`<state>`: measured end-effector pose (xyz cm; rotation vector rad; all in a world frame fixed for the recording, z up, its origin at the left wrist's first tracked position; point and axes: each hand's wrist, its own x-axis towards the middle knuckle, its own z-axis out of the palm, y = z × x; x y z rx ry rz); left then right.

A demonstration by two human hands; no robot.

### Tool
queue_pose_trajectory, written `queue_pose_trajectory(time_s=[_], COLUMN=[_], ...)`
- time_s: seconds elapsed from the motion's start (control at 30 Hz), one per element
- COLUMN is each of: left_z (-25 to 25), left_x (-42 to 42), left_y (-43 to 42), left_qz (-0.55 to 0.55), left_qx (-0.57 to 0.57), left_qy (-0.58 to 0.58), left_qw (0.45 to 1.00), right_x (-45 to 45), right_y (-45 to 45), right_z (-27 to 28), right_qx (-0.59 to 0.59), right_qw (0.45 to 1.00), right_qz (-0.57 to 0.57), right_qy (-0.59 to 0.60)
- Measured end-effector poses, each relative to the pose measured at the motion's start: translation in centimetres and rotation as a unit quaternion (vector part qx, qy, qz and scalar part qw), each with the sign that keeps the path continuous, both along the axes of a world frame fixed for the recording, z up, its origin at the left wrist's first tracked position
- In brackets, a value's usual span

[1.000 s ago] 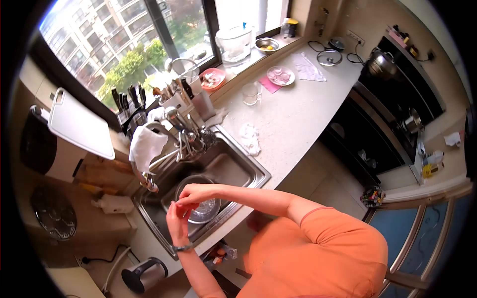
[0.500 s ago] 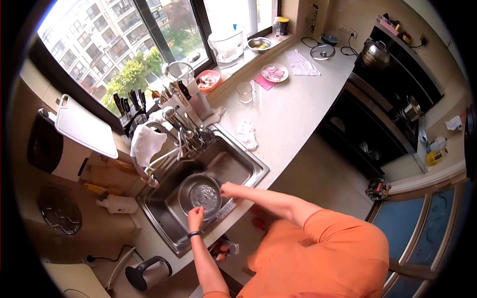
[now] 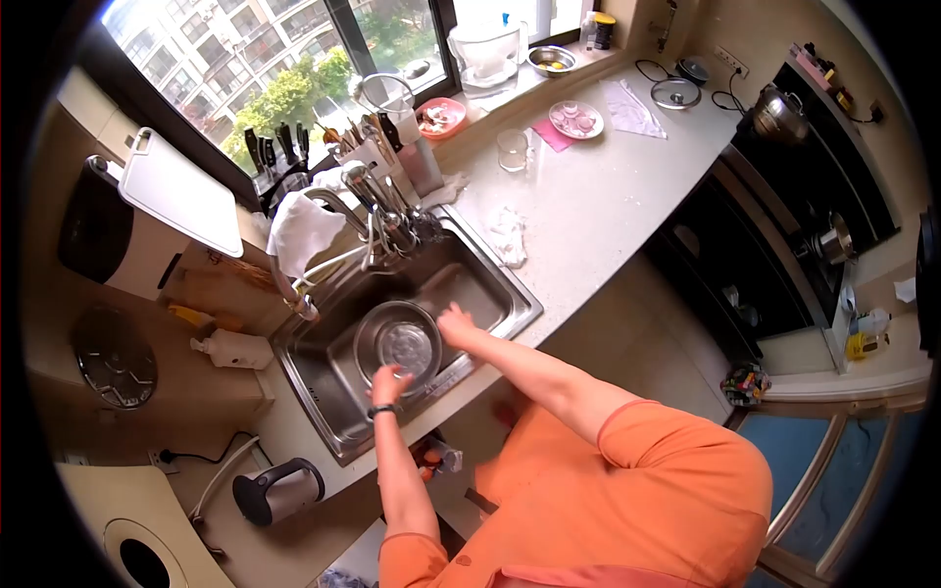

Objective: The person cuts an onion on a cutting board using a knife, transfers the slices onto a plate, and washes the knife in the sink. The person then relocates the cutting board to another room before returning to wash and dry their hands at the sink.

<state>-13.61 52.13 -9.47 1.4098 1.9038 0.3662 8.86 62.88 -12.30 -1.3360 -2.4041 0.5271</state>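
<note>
A round metal bowl with clear water in it sits in the left part of the steel sink. My left hand, with a dark band at its wrist, is at the bowl's near rim, its fingers loose and apart. Contact with the rim is hard to make out. At the bowl's right side is my right hand, its fingers spread and just off the rim. A faucet with a white cloth draped on it rises behind the bowl.
A utensil holder stands at the sink's back corner. A crumpled cloth, a glass and a plate of pink slices are on the counter. Left of the sink are a white bottle and a kettle.
Both hands were closed at the bowl's rim; their fingers have now opened. My right hand has come slightly away from the rim. The bowl remains in the sink, and the view has shifted.
</note>
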Motion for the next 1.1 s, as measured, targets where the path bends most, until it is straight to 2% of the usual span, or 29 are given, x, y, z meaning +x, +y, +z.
queue_pose_trajectory(time_s=[0.03,0.07,0.1,0.13,0.17,0.2,0.23,0.3,0.33,0.37,0.43,0.47,0.5,0.53,0.57,0.63,0.67,0.7,0.77,0.8,0.83,0.87,0.9,0.93,1.0,1.03,1.1], left_z=[0.0,0.3,0.3,0.2,6.7,2.5,-1.5,1.4,4.2,7.1,7.0,7.7,8.7,9.5,9.1,10.1,10.4,10.5,11.0,11.3,11.3,11.2,11.0,11.5,13.3,14.1,18.5], left_x=[0.7,1.5,2.2,2.6,6.1,5.7,4.7,5.8,7.4,8.4,8.2,8.4,8.8,8.9,8.7,9.0,9.4,9.8,10.2,10.4,10.1,10.0,10.1,9.8,10.7,11.2,15.7], left_y=[-0.4,0.2,-0.9,-1.2,0.2,0.5,0.7,2.4,3.8,5.1,6.9,7.6,8.2,8.7,8.7,8.3,8.0,7.9,8.0,8.2,8.7,9.5,10.4,11.3,12.7,13.1,13.4], left_qz=[-0.002,0.072,0.149,0.128,0.241,0.183,0.118,0.044,0.153,0.201,0.214,0.225,0.286,0.344,0.355,0.386,0.405,0.412,0.435,0.438,0.436,0.442,0.445,0.408,0.268,0.229,0.194], left_qx=[-0.065,-0.024,0.005,0.048,0.009,-0.01,-0.037,0.057,0.118,0.126,0.157,0.162,0.156,0.152,0.171,0.17,0.159,0.162,0.172,0.199,0.201,0.26,0.313,0.336,0.391,0.322,0.327], left_qy=[0.008,-0.114,-0.234,-0.273,-0.352,-0.196,-0.031,0.1,-0.026,-0.104,-0.223,-0.217,-0.243,-0.267,-0.276,-0.304,-0.343,-0.339,-0.367,-0.404,-0.404,-0.449,-0.494,-0.543,-0.55,-0.759,-0.757], left_qw=[0.998,0.991,0.961,0.952,0.904,0.963,0.992,0.992,0.981,0.966,0.938,0.936,0.914,0.887,0.876,0.854,0.833,0.83,0.804,0.778,0.779,0.732,0.678,0.652,0.687,0.518,0.532], right_x=[0.7,2.1,3.4,4.6,4.7,4.5,4.7,4.5,3.7,3.0,0.7,-1.2,-3.3,-5.5,-7.8,-12.2,-14.0,-14.5,-14.7,-13.5,-10.9,-7.7,-5.5,-2.5,3.1,5.9,10.9], right_y=[1.4,2.1,0.8,0.2,1.9,2.8,2.7,4.1,4.8,5.4,7.8,9.0,10.0,10.8,11.5,13.1,13.7,13.7,13.5,13.1,11.7,10.6,9.5,8.2,6.7,6.1,6.4], right_z=[-2.0,-1.2,0.0,2.3,5.1,1.8,2.0,2.2,3.7,5.6,10.3,10.7,11.3,12.7,14.1,15.8,16.4,19.4,20.1,19.8,21.8,22.8,21.6,21.7,19.6,19.4,19.6], right_qx=[-0.214,-0.204,-0.209,-0.309,-0.401,-0.316,-0.25,-0.18,-0.204,-0.197,-0.428,-0.503,-0.571,-0.616,-0.659,-0.699,-0.692,-0.684,-0.602,-0.588,-0.597,-0.586,-0.572,-0.555,-0.499,-0.472,-0.434], right_qw=[0.973,0.974,0.97,0.934,0.886,0.937,0.967,0.978,0.966,0.958,0.866,0.793,0.704,0.648,0.588,0.506,0.492,0.451,0.474,0.471,0.489,0.556,0.562,0.579,0.692,0.723,0.826], right_qz=[0.05,0.038,0.026,-0.029,-0.06,-0.061,-0.019,0.063,0.056,0.057,0.03,0.04,0.049,0.039,0.029,0.022,0.025,-0.056,-0.027,0.038,0.015,0.011,0.041,0.05,0.07,0.093,0.14], right_qy=[0.067,0.093,0.118,0.179,0.225,0.139,-0.049,0.088,0.151,0.203,0.255,0.341,0.419,0.445,0.468,0.505,0.529,0.57,0.642,0.656,0.636,0.589,0.595,0.595,0.518,0.496,0.332])
